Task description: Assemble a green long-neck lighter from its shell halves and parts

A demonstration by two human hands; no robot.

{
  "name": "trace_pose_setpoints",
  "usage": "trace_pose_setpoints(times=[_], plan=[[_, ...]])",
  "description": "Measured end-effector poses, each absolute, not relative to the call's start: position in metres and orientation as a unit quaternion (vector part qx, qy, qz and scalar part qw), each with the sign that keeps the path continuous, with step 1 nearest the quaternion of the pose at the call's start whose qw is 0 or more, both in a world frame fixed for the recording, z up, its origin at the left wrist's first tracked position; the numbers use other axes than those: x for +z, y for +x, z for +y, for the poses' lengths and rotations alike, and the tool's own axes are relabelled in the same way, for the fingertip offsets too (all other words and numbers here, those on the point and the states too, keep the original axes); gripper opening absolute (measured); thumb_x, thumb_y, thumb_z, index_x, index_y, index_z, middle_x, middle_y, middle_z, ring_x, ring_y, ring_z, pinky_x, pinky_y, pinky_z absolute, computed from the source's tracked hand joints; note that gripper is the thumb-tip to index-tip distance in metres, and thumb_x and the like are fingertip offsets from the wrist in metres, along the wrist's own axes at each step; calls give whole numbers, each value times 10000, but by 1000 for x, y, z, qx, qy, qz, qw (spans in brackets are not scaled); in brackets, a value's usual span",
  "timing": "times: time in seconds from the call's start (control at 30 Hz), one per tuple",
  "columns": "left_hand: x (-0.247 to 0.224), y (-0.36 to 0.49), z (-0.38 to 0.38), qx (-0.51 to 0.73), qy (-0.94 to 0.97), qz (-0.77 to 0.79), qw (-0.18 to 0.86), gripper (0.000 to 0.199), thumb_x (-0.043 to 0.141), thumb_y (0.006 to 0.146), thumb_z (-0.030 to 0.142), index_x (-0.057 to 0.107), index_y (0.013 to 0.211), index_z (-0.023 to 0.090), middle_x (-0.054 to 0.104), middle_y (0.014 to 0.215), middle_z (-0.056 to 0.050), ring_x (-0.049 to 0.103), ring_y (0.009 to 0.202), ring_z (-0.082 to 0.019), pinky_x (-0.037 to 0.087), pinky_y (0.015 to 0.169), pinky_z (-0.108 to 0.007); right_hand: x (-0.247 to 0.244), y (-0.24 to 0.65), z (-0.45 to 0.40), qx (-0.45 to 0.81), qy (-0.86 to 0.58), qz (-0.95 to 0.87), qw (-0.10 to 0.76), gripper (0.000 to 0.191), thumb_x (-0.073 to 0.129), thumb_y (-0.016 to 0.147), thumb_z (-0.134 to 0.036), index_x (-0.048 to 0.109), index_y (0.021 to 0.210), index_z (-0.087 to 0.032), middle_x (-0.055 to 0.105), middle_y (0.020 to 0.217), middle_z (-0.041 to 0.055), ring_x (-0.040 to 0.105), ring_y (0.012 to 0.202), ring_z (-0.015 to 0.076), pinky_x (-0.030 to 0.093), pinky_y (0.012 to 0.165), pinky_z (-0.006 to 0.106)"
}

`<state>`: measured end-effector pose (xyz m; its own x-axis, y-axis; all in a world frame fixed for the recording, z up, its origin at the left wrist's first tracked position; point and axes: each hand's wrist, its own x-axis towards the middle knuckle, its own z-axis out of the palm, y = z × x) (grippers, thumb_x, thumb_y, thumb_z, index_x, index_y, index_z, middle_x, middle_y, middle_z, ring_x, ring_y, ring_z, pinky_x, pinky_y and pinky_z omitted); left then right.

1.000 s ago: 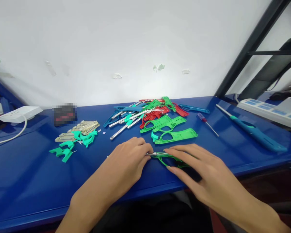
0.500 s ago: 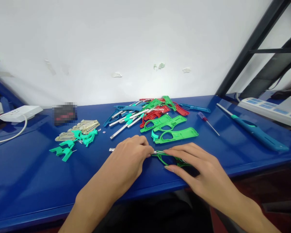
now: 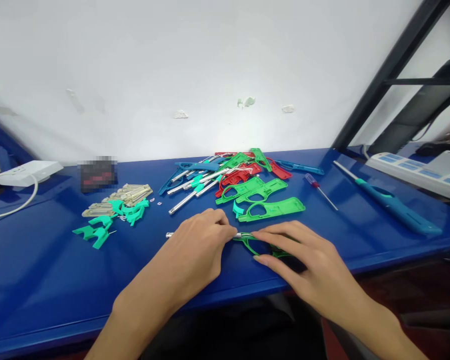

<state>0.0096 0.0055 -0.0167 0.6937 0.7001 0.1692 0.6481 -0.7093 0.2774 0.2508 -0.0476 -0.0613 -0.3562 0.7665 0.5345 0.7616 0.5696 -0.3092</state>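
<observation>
My left hand is closed round a metal lighter tube, whose silver tip sticks out on the left. Pinched at its finger-ring part, a green lighter shell lies at the table's front under my right hand. The fingers of both hands meet close together where tube and shell join, and thin white wire shows there. My palms hide much of both parts. Just behind lie more green shell halves and a small teal trigger.
Metal tubes, red shells and blue shells are heaped at the back. Teal triggers and beige fuel tanks lie left. On the right are a screwdriver, a blue lighter and a power strip.
Hardly anything differs. The view has shifted slightly, and both hands keep their grip on the tube and the green shell.
</observation>
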Motion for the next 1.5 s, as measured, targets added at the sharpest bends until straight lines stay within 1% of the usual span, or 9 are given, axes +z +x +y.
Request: trace_pose_setpoints(times=[0.2, 0.37, 0.6, 0.8, 0.93, 1.03, 1.27, 1.33, 1.5], plan=[[-24, 12, 8, 151, 911, 376, 80, 331, 464, 969, -28, 700, 997, 202, 671, 1021, -37, 658, 963, -245, 524, 881, -422, -61, 251, -49, -3, -466, -822, 326, 273, 632, 1067, -333, 631, 1340, -328, 713, 1209, -15, 661, 1082, 185, 544, 943, 358], [-22, 12, 10, 170, 909, 371, 90, 337, 459, 997, -8, 701, 984, 226, 683, 1017, -11, 666, 896, -197, 513, 818, -349, -62, 251, -49, -2, -470, -818, 331, 276, 638, 1063, -339, 633, 1340, -333, 714, 1197, -10, 667, 1070, 189, 556, 934, 365], [-21, 10, 10, 170, 907, 367, 119, 456, 461, 931, -71, 757, 1089, 239, 723, 1088, -43, 677, 1012, -233, 522, 911, -385, -61, 251, -50, 7, -477, -814, 332, 264, 635, 1059, -340, 664, 1320, -311, 718, 1196, 29, 682, 1073, 223, 579, 933, 397], [-27, 12, 14, 206, 894, 374, 135, 273, 517, 1037, 83, 730, 961, 236, 713, 1015, -17, 647, 944, -222, 504, 894, -392, -62, 252, -49, 5, -476, -814, 333, 279, 653, 1053, -336, 643, 1332, -329, 712, 1198, 3, 670, 1079, 203, 569, 937, 377], [-28, 13, 12, 212, 895, 368, 136, 316, 505, 1018, 29, 726, 926, 235, 694, 1033, -6, 636, 927, -203, 490, 861, -360, -62, 252, -49, 3, -476, -813, 336, 279, 656, 1053, -340, 639, 1331, -327, 713, 1189, -2, 666, 1075, 199, 565, 930, 369], [-25, 13, 9, 210, 899, 359, 135, 368, 483, 998, -22, 737, 988, 244, 680, 1088, -7, 640, 960, -194, 487, 860, -341, -62, 252, -49, 0, -475, -812, 338, 277, 657, 1052, -337, 644, 1328, -323, 715, 1193, 4, 670, 1078, 204, 567, 935, 373], [-22, 14, 5, 178, 913, 346, 119, 466, 428, 971, -70, 729, 1148, 238, 654, 1164, -35, 647, 1058, -192, 505, 960, -338, -62, 252, -50, -1, -477, -810, 341, 269, 658, 1045, -333, 673, 1313, -310, 727, 1186, 25, 691, 1071, 229, 585, 930, 390], [-24, 13, 6, 171, 921, 340, 86, 476, 428, 950, -78, 724, 1153, 235, 658, 1172, -39, 651, 1045, -194, 516, 933, -331, -62, 252, -49, -1, -477, -809, 343, 265, 658, 1043, -338, 683, 1305, -307, 731, 1181, 27, 697, 1063, 231, 593, 923, 390], [-25, 13, 7, 158, 927, 339, 18, 497, 412, 897, -92, 724, 1096, 239, 673, 1112, -34, 639, 944, -207, 495, 773, -319, -62, 252, -49, -1, -480, -807, 345, 260, 655, 1040, -344, 703, 1293, -304, 737, 1171, 37, 705, 1054, 240, 603, 918, 395]])
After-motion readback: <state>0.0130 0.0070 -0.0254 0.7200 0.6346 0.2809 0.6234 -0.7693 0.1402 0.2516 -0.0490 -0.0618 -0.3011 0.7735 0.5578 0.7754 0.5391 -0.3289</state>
